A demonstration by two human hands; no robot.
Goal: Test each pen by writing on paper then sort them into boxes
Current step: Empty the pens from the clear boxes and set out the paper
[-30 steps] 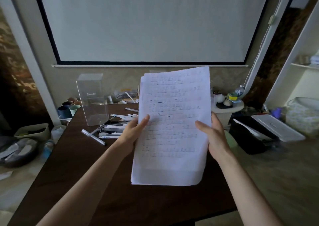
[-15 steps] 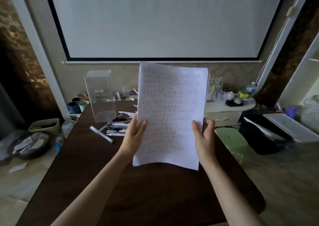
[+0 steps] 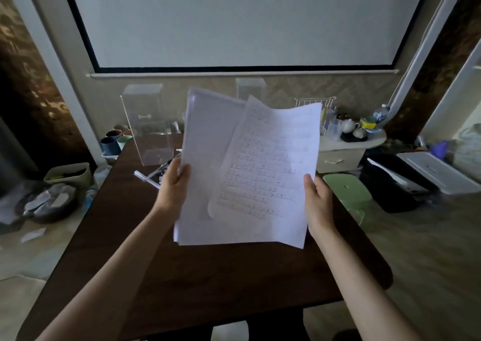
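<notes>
I hold a stack of white paper above the dark wooden table. My left hand grips the stack's left edge, where blank sheets show. My right hand holds the right edge of the top sheet, covered in rows of writing and swung away from the rest. Behind the paper a pile of pens lies on the table, mostly hidden. A clear acrylic box stands at the table's far left. Only the top of a second clear box shows above the paper.
Coloured cups sit in a tray past the table's far left corner. A small cabinet with a teapot and bottles stands to the right, a green stool and a black printer near it. Bins and bags lie on the floor at left.
The top written sheet has come away from the stack and swung right with my right hand. The stack has lowered a little, and my view has shifted left.
</notes>
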